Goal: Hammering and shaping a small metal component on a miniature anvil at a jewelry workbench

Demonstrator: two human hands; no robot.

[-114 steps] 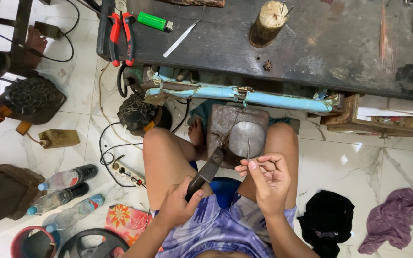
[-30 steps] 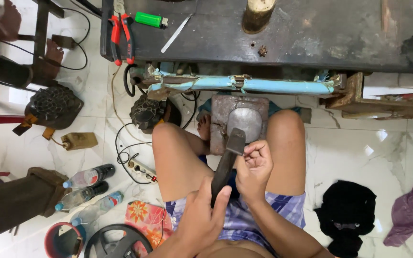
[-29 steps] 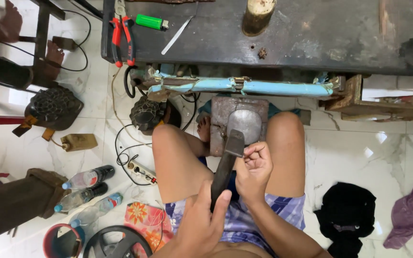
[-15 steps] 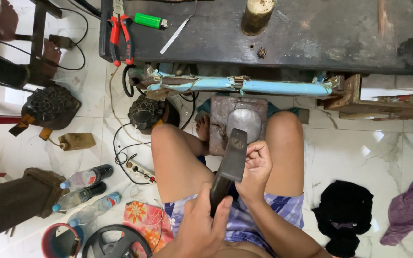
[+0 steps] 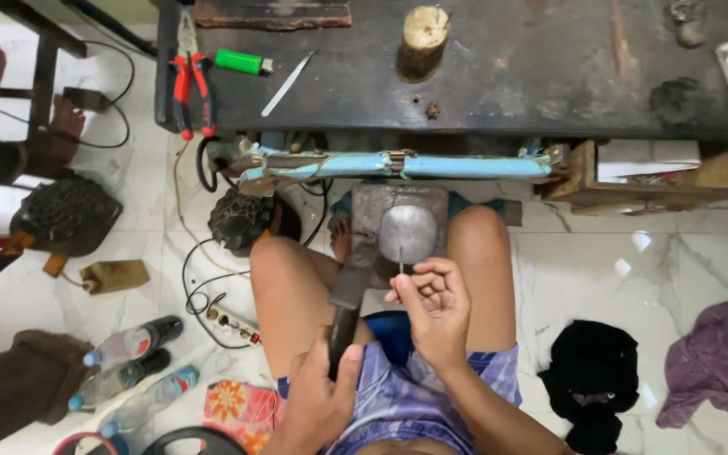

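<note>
Compared with half a second ago, the hammer (image 5: 349, 297) is sitting lower and further left, its head now lying at the left edge of the metal block (image 5: 398, 227) instead of covering the polished oval face (image 5: 407, 233); that face is showing whole again. The right hand (image 5: 431, 307) is now pinching a thin metal pin (image 5: 400, 260) between thumb and forefinger, the other fingers curled in, and is holding it upright with its tip pointing onto the near edge of the oval face. Whether the tip is actually touching, I cannot tell.

The left hand (image 5: 318, 400) is closing around the hammer's dark handle, low, near the person's lap, thumb lying along the shaft. The hammer is slanting up and away from that hand, its head just left of the right hand's fingertips.

Both hands are working in the narrow gap between the person's bare knees; the knees are hemming them in on either side. Just beyond the block, a blue-wrapped bar (image 5: 398, 164) is running crosswise under the edge of the dark workbench (image 5: 532, 76), closing the far side.

Far beyond the left hand, red-handled pliers (image 5: 189, 80), a green lighter (image 5: 243, 61) and a flat metal strip (image 5: 286, 73) are lying on the bench near its left edge. Out to the right of the right hand, white floor tile (image 5: 600, 270) is lying open as far as a black cloth (image 5: 587, 383) and a purple cloth (image 5: 705, 362). To the left of the left hand, cables and a power strip (image 5: 227, 320) are crowding the floor, with plastic bottles (image 5: 124, 362) further out.
</note>
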